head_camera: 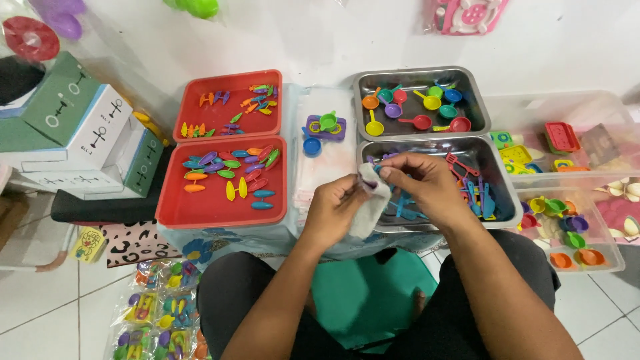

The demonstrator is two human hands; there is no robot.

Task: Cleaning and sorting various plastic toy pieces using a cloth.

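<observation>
White floor tiles are framing low trays where both hands are working a small clear plastic bag (pixel 371 193): the left hand (pixel 335 212) is gripping its body, the right hand (pixel 421 181) is pinching its mouth, seemingly barely filled, while many blue and red toy utensils (pixel 475 190) are waiting in the near steel tray (pixel 501 175).

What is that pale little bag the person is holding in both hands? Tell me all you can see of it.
The bag looks like thin, clear-to-whitish plastic film, small, limp and crumpled. The left hand grips its lower part; the right hand pinches its top edge, where a small purple and blue piece shows. It hangs roughly upright over the near edge of the near metal tray. What else is inside cannot be seen.
</observation>
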